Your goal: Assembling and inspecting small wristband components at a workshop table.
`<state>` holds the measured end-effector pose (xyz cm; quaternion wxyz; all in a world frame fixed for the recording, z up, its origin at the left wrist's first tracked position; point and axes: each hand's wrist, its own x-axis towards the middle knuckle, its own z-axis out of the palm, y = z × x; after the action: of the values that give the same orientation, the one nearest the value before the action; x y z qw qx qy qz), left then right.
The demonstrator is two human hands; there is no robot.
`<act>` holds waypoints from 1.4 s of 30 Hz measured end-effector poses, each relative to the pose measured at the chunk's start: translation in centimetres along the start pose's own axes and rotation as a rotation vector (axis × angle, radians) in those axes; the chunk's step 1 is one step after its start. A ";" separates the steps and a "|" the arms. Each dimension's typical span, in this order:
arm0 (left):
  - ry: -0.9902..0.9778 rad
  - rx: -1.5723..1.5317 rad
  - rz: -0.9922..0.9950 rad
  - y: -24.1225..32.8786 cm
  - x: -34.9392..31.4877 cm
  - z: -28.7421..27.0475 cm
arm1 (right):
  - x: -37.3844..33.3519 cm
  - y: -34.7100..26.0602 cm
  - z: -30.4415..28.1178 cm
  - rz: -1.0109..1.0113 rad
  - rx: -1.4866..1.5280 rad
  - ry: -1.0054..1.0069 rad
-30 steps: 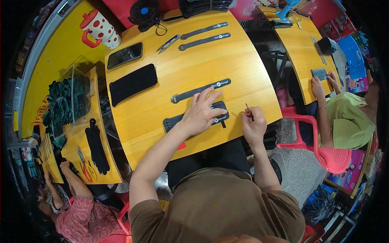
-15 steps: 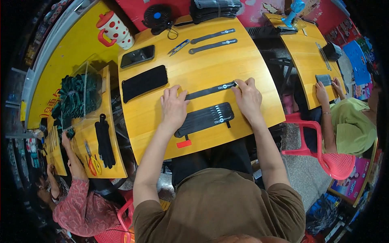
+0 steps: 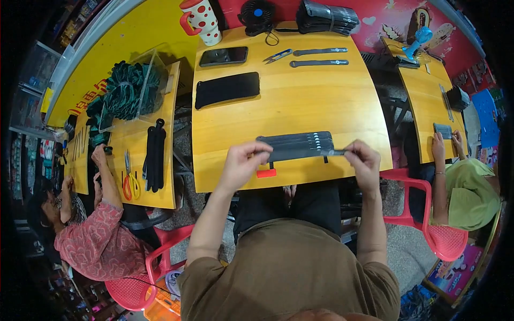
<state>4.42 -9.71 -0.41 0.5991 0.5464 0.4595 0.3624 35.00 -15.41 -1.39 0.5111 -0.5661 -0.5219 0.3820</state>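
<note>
Between my two hands a flat dark grey strap (image 3: 336, 153) is stretched sideways, slightly above the table. My left hand (image 3: 243, 166) pinches toward its left end, and my right hand (image 3: 365, 165) pinches its right end between thumb and fingers. Just behind and partly under it lies a row of overlapping dark straps (image 3: 292, 139) with pale marks near their right ends. Two more loose straps, a farther one (image 3: 321, 52) and a nearer one (image 3: 318, 63), lie at the far side. A red tab (image 3: 266, 173) sticks out near the table's front edge.
On my yellow table (image 3: 342, 101) are a black cloth bundle (image 3: 227, 90), a phone (image 3: 224, 56), thread snips (image 3: 278, 55), a small fan (image 3: 257, 17), a dotted cup (image 3: 206, 24) and a bundled strap stack (image 3: 326, 18). Co-workers sit left and right on pink chairs (image 3: 450, 243).
Both hands have lifted the single strap off the table and brought it nearer to me, over the front of the strap row. The view has shifted, so the table appears farther right.
</note>
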 end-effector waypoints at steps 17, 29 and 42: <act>0.454 0.047 0.011 -6.1 -2.4 2.8 | -1.0 4.8 3.4 -0.143 -0.242 0.185; 0.471 0.016 -0.032 -6.1 -2.3 3.1 | -0.7 4.9 3.6 -0.116 -0.333 0.223; 0.481 0.078 0.005 -6.5 -2.2 3.0 | -0.6 4.3 3.9 -0.087 -0.371 0.212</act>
<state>6.15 -13.68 -6.54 0.4502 0.4682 0.6012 0.4656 31.95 -14.99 -6.36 0.4662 -0.6643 -0.5505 0.1955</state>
